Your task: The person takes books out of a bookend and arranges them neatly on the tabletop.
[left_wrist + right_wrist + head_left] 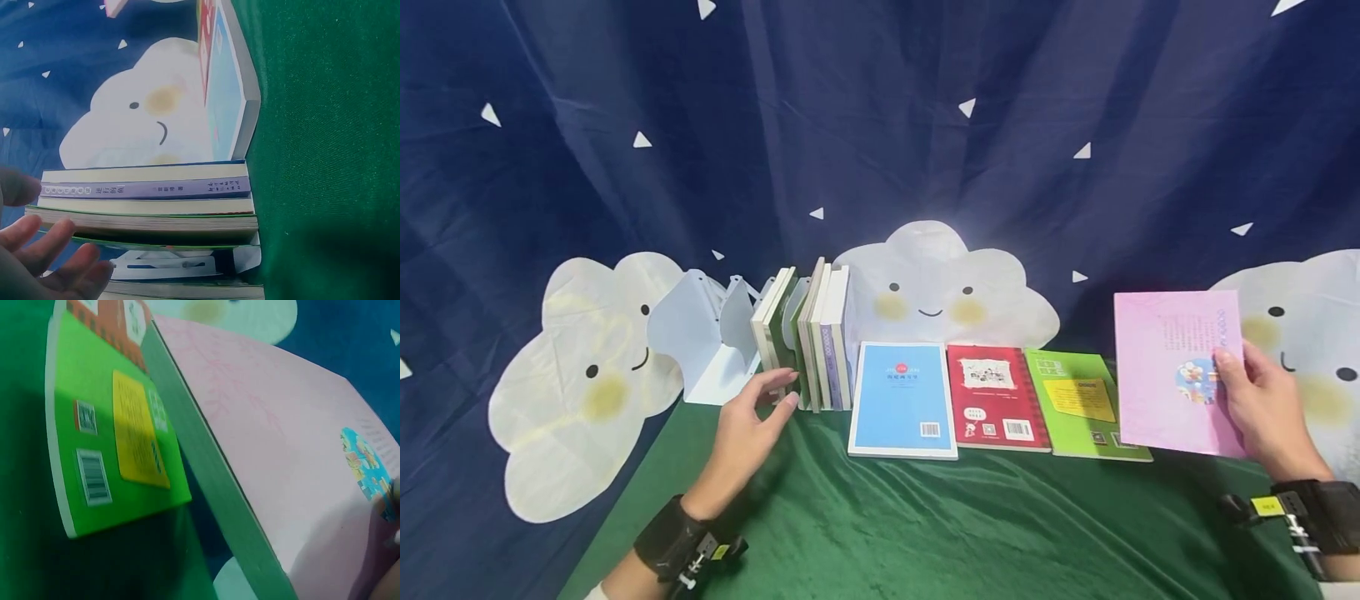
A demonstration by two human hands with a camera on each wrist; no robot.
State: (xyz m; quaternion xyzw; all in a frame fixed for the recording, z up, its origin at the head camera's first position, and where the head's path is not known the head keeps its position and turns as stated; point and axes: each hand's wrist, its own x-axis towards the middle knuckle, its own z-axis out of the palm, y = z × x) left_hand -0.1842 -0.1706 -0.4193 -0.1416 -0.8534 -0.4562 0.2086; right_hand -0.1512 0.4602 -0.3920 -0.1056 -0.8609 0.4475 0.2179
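Observation:
My right hand grips a pink book by its right edge, thumb across the cover, raised beside the green book. In the right wrist view the pink book fills much of the picture, its page edges facing the green book. My left hand has its fingers loosely bent beside the upright books in the white bookend rack. From the left wrist, the fingers appear close to the standing books, one with a purple spine; whether they touch is unclear.
A blue book and a red book lie between the rack and the green book, on the green cloth. Behind hangs a dark blue curtain with smiling clouds.

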